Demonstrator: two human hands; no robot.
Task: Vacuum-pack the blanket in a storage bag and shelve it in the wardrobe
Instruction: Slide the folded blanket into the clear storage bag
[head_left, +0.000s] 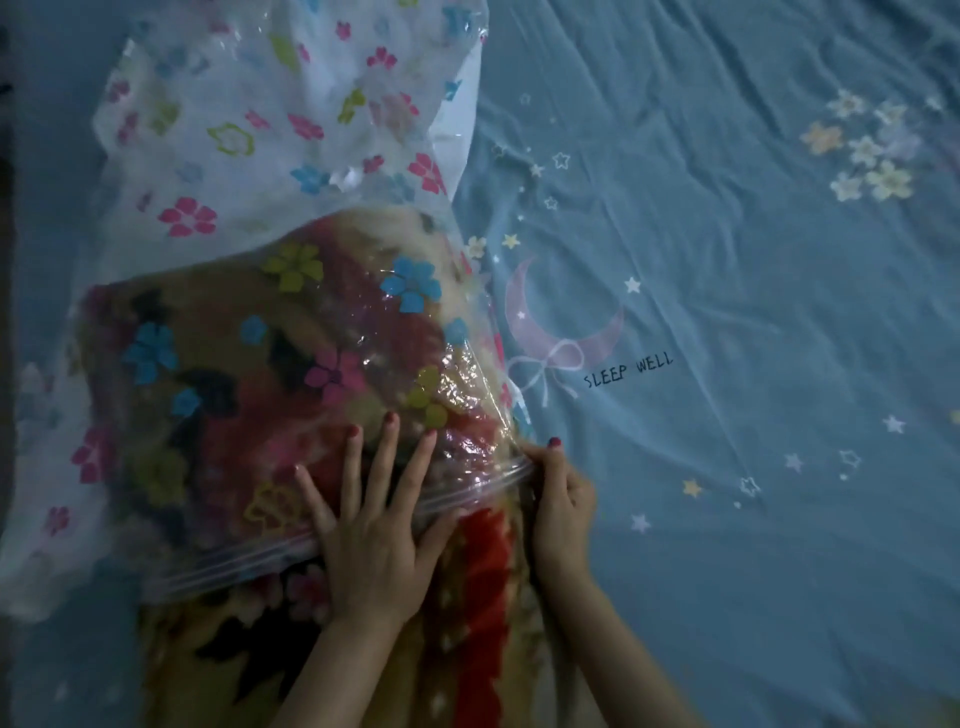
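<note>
Blanket, thick and soft, runs from under our wrists into the bag; its near end lies outside the mouth, the rest bulges beyond our fingers. We press the left hand flat, fingers spread, across the zip strip. The right hand, just beside it, is closed in a pinch on the mouth's corner. We judge the blanket bulky but yielding, best pushed with an open palm; the film looks thin, slick and crinkly, so we would grip its stiffer zip edge. Beyond the fingers the bag lies slack on the sheet, which extends right of the right hand.
</note>
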